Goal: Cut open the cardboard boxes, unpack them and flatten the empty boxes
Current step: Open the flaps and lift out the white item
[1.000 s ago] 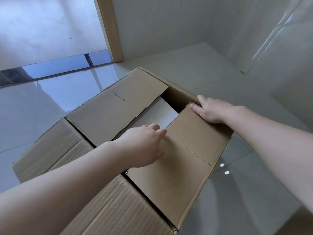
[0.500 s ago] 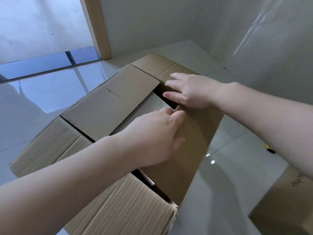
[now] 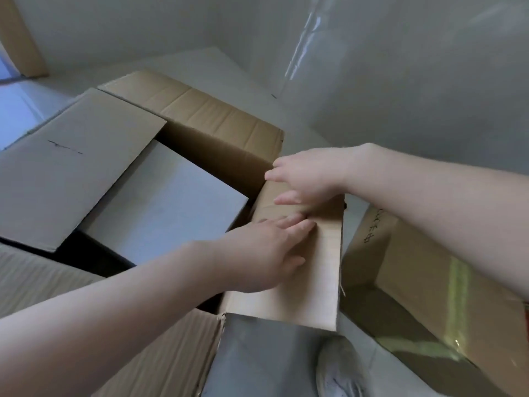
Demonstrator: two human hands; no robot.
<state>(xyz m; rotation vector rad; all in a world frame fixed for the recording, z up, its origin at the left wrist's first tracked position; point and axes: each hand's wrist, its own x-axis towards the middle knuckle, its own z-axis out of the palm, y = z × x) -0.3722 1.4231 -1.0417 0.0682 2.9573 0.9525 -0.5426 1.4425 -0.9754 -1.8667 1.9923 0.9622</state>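
Note:
A large brown cardboard box (image 3: 217,121) stands open on the floor in front of me. Its left flap (image 3: 71,164) lies partly over the opening. A flat white item (image 3: 169,202) shows inside. The right flap (image 3: 309,270) is folded outward and down over the box's right side. My left hand (image 3: 266,253) presses flat on that flap with straight fingers. My right hand (image 3: 309,176) rests on the flap's far end near the box corner, fingers extended.
A second cardboard box (image 3: 446,285), sealed with shiny tape and marked with handwriting, sits on the floor at the right. White walls (image 3: 400,67) close in behind and to the right. A wooden door frame (image 3: 20,35) stands at far left. My shoe (image 3: 340,371) shows at the bottom.
Both hands have pushed the right flap further outward and down, exposing more of the white item. The view has swung right, so the second box is now in sight.

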